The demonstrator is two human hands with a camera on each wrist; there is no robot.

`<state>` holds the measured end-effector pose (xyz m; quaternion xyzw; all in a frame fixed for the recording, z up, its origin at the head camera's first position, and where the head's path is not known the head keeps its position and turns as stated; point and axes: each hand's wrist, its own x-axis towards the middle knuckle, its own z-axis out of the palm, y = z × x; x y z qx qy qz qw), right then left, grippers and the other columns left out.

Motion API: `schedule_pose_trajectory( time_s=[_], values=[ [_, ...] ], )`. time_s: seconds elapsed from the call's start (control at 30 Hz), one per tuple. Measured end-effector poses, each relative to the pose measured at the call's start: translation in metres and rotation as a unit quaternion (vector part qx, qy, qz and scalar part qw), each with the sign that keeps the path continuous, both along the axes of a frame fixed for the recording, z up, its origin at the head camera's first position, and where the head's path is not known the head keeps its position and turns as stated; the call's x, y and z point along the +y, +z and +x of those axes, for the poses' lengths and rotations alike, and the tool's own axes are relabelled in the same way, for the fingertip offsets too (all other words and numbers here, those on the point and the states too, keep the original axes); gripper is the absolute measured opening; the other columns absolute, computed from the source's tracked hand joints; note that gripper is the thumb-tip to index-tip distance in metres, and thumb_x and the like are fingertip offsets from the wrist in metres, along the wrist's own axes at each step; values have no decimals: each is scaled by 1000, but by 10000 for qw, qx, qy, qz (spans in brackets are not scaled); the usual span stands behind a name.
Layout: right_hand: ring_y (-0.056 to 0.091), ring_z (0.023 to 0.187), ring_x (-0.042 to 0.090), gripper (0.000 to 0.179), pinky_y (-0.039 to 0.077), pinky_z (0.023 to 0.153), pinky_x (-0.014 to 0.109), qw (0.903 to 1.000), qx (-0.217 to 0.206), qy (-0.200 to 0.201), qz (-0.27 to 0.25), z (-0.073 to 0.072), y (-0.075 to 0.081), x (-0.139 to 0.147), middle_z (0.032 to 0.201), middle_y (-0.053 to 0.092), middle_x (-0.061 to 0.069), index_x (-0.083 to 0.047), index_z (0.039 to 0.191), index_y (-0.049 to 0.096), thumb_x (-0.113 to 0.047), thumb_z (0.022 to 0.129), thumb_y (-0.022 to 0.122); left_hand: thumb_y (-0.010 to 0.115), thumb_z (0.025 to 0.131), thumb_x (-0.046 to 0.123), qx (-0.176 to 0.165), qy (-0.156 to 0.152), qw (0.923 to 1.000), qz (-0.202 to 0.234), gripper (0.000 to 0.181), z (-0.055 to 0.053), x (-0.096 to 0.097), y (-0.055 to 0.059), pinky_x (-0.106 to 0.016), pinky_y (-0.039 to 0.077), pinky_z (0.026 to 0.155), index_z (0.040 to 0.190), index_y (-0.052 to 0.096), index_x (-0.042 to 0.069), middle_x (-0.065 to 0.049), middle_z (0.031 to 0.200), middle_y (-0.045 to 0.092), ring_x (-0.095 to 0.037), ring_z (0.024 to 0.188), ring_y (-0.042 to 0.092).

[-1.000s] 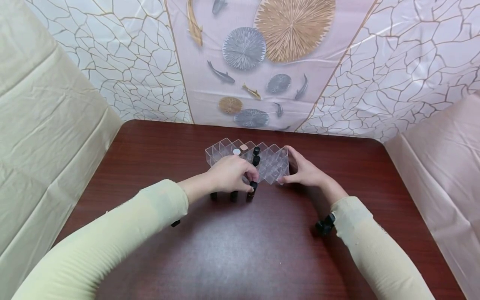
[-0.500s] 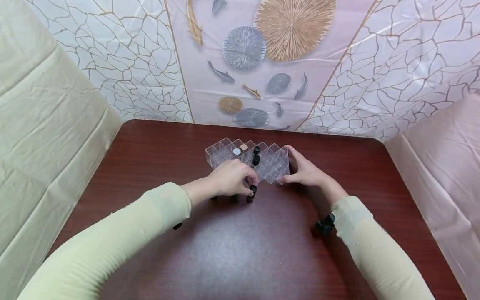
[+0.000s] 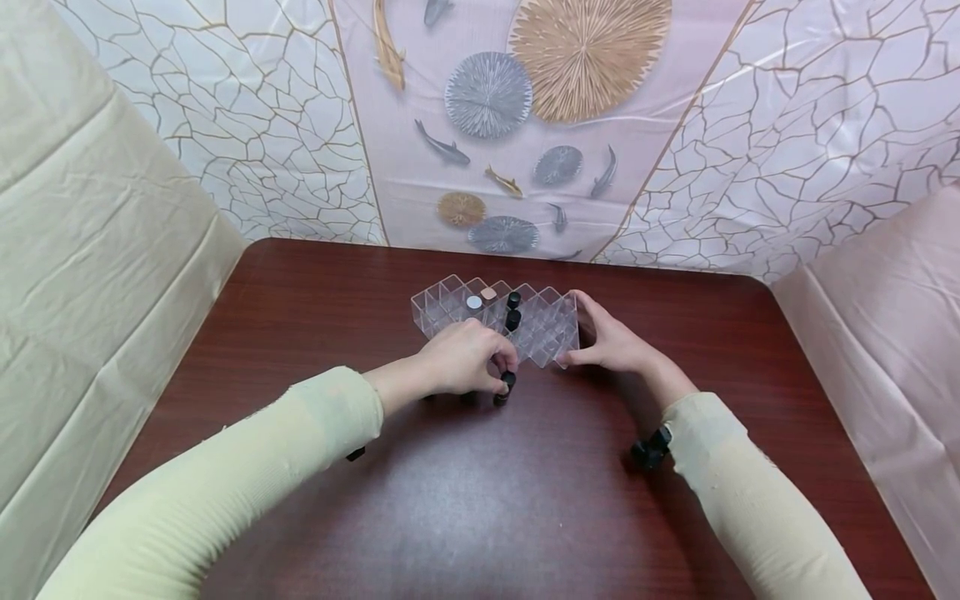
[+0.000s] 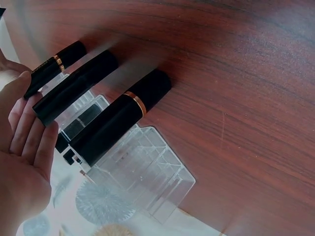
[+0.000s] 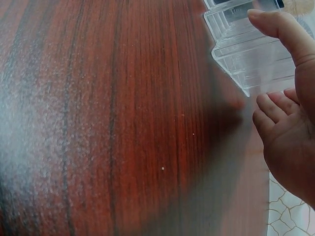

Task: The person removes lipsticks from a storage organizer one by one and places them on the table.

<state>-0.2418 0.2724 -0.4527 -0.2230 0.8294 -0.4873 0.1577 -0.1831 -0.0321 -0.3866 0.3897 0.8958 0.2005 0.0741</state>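
Observation:
My left hand [image 3: 467,357] pinches the black cap end of a lipstick tube [image 4: 55,67] with a gold band, standing on the table in front of a clear lipstick organizer [image 3: 543,332]. Two more black tubes stand beside it: a plain black tube [image 4: 76,84] and a gold-banded black tube [image 4: 115,118]. The left hand mostly hides both in the head view. My right hand [image 3: 611,340] holds the organizer's right end, thumb at the front and fingers at the back. In the right wrist view, the right thumb [image 5: 275,24] lies against the clear plastic.
In the organizer's slots stand a white-topped tube [image 3: 474,302], a pink-topped tube [image 3: 488,294] and two black-capped tubes [image 3: 513,320]. The dark red wooden table [image 3: 450,500] runs back to a patterned cloth wall [image 3: 420,200]. Pale cloth hangs on both sides.
My left hand has shifted slightly down toward the front with the lipstick tube, then stayed nearly still. My right hand and the organizer have not visibly moved.

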Motion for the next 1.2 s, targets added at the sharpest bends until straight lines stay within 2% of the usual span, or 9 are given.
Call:
schedule_pose_trajectory(
  time_s=[0.4,0.53,0.67,0.93,1.2],
  values=[
    [28,159,44,105,23,128,60,9999,4,-12,172,-1,3,-1,168,28,31,7,162,14,2,85,85,90,83,25,76,-55,9999,72,15,0,1,-2,-36,58,76,93,79,25,13,90,79,-11,92,76],
    [28,159,44,104,24,128,60,9998,-4,-15,184,0,4,-1,168,27,31,6,162,14,1,86,85,91,83,27,58,-103,9999,104,18,-1,0,-2,-38,59,78,97,80,26,13,93,80,-13,95,77],
    [29,159,43,104,24,128,59,9999,-34,-9,154,-1,3,-2,168,28,30,7,162,14,2,86,85,93,82,33,26,-175,9998,119,25,-3,-2,0,-35,59,83,103,83,24,15,97,80,-9,98,76],
    [29,158,43,103,24,128,60,9999,-82,-1,83,-1,2,-1,167,31,31,6,162,15,3,85,85,93,81,43,125,-124,9998,3,36,-9,-8,21,-32,58,87,112,83,27,16,107,80,-7,101,73],
    [29,158,44,104,23,128,60,9999,-75,-16,74,0,3,-1,167,29,31,6,162,15,2,85,85,92,82,43,145,73,9997,158,43,-24,-25,48,-35,56,97,119,82,24,11,116,79,-13,112,72]
  ],
)
